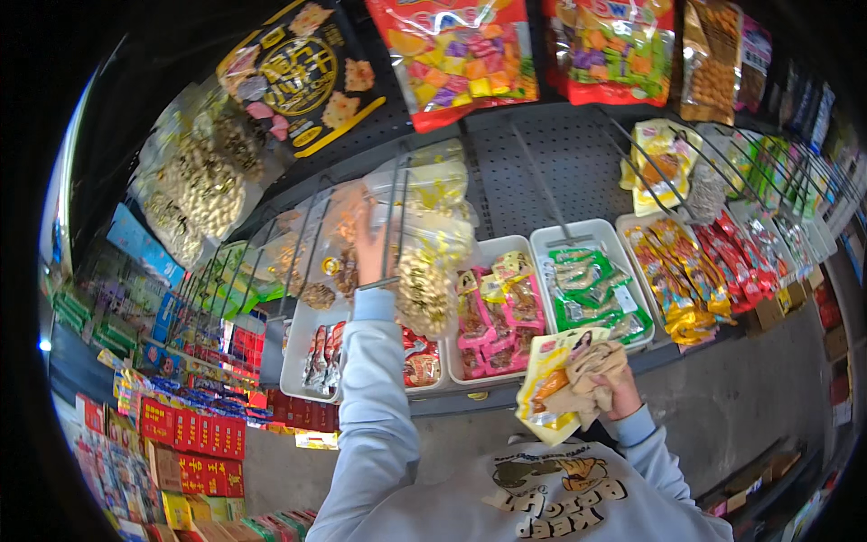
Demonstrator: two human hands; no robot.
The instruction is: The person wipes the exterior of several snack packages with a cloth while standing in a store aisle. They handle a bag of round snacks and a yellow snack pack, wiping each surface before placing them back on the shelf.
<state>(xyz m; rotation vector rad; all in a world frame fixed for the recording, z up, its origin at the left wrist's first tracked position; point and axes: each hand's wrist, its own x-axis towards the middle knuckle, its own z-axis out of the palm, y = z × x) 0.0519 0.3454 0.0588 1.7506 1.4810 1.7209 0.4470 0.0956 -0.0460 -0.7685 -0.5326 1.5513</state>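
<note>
My left hand [369, 251] reaches in among clear plastic snack bags hanging from metal hooks. Its fingers are blurred and partly hidden, so their grip is unclear. Just left of it hangs a bag with orange-brown contents [339, 220]; to its right is a bag of pale nuts or seeds [427, 284]. Low on the right, my right hand [620, 393] grips a bunched tan cloth [589, 376]. A yellow and white snack packet [547, 400] is held along with the cloth, tilted, its front partly covered.
White plastic bins [489, 379] of small wrapped snacks line the shelf below the hooks. Prongs [535, 169] project from a black perforated backboard [504, 183]. Large candy bags [460, 68] hang above. Red cartons [193, 427] are stacked at lower left, beside the grey floor [765, 379].
</note>
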